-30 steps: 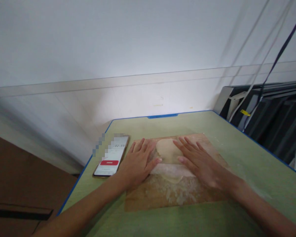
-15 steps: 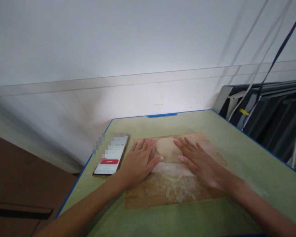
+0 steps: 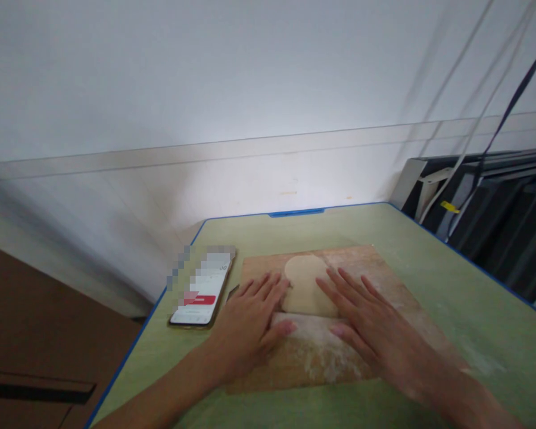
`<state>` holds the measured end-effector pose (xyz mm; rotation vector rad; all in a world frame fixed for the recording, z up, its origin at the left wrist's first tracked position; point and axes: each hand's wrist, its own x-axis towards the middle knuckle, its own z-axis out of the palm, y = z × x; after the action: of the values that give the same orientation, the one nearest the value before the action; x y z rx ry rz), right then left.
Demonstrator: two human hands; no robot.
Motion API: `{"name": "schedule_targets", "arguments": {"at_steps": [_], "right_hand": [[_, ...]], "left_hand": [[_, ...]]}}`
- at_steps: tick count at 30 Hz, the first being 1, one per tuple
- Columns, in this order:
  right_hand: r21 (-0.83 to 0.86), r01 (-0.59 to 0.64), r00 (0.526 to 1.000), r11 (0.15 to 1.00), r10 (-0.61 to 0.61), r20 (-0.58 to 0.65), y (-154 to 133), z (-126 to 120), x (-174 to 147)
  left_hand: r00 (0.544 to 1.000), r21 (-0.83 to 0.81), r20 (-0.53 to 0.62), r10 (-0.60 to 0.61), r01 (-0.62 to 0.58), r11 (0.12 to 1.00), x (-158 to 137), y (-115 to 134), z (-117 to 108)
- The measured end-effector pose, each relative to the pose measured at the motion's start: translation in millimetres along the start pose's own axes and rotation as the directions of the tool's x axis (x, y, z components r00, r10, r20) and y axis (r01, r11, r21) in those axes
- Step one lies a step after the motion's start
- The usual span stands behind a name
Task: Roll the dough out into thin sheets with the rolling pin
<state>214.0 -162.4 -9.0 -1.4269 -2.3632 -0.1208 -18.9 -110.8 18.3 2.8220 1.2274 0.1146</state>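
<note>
A flattened round of pale dough (image 3: 307, 286) lies on a floured wooden board (image 3: 290, 372). Across its near edge runs a whitish, flour-dusted rolling pin (image 3: 310, 326), mostly hidden by the hands. My left hand (image 3: 254, 316) rests palm down over the pin's left part, fingers stretched out, fingertips beside the dough's left edge. My right hand (image 3: 364, 313) lies flat over the right part, fingers spread, with fingertips at the dough's right edge. Neither hand's fingers wrap round anything. Whether dough lies under the pin is hidden.
A phone (image 3: 201, 304) with a partly blurred lit screen lies left of the board. The green table (image 3: 339, 225) has a blue edge and stands near a white wall (image 3: 232, 185). Dark panels (image 3: 504, 208) and hanging cables (image 3: 513, 110) are at the right.
Both hands and the rolling pin have moved toward me. More of the dough's far part now shows, while the dough edge seen on the near side before is no longer visible.
</note>
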Motion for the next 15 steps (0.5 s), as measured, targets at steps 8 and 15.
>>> {"name": "schedule_targets", "arguments": {"at_steps": [8,15], "right_hand": [[0.064,-0.138,0.977,0.988,0.125,0.173,6,-7,19],[-0.003,-0.009,0.999,1.000,0.009,0.037,-8,-1,-7]], "left_hand": [[1.000,-0.005,0.005,-0.021,0.021,1.000,9,-3,0],[1.000,0.023,0.009,0.015,-0.015,1.000,-11,7,0]]}}
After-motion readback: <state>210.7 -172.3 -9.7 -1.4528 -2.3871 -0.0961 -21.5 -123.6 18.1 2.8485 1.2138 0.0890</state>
